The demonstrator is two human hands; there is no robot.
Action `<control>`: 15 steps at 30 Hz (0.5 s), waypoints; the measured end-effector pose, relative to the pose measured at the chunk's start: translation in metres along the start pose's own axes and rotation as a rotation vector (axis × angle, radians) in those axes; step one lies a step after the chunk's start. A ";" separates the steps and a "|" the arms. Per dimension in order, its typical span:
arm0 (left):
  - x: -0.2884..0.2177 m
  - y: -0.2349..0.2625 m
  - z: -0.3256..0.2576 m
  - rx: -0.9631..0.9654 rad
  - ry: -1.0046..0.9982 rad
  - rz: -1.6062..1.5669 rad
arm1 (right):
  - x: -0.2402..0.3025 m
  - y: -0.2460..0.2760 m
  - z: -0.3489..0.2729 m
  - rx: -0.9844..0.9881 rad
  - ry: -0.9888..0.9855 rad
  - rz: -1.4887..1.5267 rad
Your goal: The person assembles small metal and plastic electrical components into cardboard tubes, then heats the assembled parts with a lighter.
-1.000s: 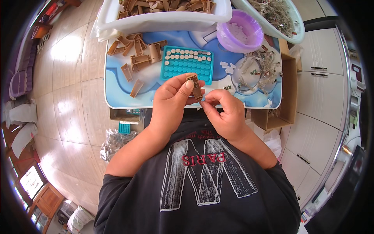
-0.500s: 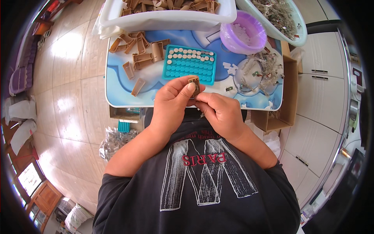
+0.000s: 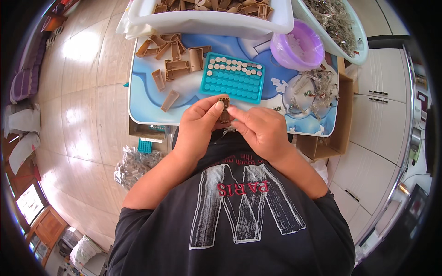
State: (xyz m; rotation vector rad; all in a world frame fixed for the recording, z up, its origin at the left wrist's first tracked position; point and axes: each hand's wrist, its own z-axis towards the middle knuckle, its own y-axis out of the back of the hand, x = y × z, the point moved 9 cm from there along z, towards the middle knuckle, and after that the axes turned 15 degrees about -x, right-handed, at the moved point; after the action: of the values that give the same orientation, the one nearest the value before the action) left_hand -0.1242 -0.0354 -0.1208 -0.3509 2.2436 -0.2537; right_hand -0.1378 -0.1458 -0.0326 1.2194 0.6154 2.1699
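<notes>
My left hand (image 3: 199, 125) grips a small brown plastic casing (image 3: 224, 112) upright at the table's front edge, thumb on its open face. Small parts show inside, too small to make out. At the casing's right side is my right hand (image 3: 262, 130), index fingertip against it, thumb lower down and the other fingers curled. A bit of thin clear or silvery stuff hangs just below the hands. Beyond them lies a teal tray (image 3: 233, 87) of round pockets, its far rows holding white-and-silver button-shaped discs (image 3: 226, 61).
Loose brown casings (image 3: 177, 69) lie on the left of the blue-and-white table (image 3: 149, 112). Behind stands a white bin (image 3: 212, 20) of casings. To the right are a purple bowl (image 3: 299, 50), tangled wired parts (image 3: 315, 94), white pieces (image 3: 279, 85) and a pale green basket (image 3: 361, 43).
The casing has come slightly closer to me and left, turning more upright. My right index finger has moved up onto its side. The table appears shifted right as the view turned.
</notes>
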 end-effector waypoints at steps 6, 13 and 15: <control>-0.001 0.006 0.005 0.003 0.036 -0.070 | 0.004 -0.008 0.008 -0.021 0.105 -0.069; 0.001 0.007 0.011 0.031 0.058 -0.084 | -0.082 0.015 0.026 -0.277 -0.213 -0.276; -0.001 0.005 0.013 0.047 0.064 -0.098 | -0.090 0.018 0.029 -0.292 -0.217 -0.330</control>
State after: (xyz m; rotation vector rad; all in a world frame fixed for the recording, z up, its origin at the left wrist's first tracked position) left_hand -0.1147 -0.0312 -0.1301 -0.4332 2.2819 -0.3737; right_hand -0.0795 -0.2157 -0.0623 1.0896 0.3620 1.7531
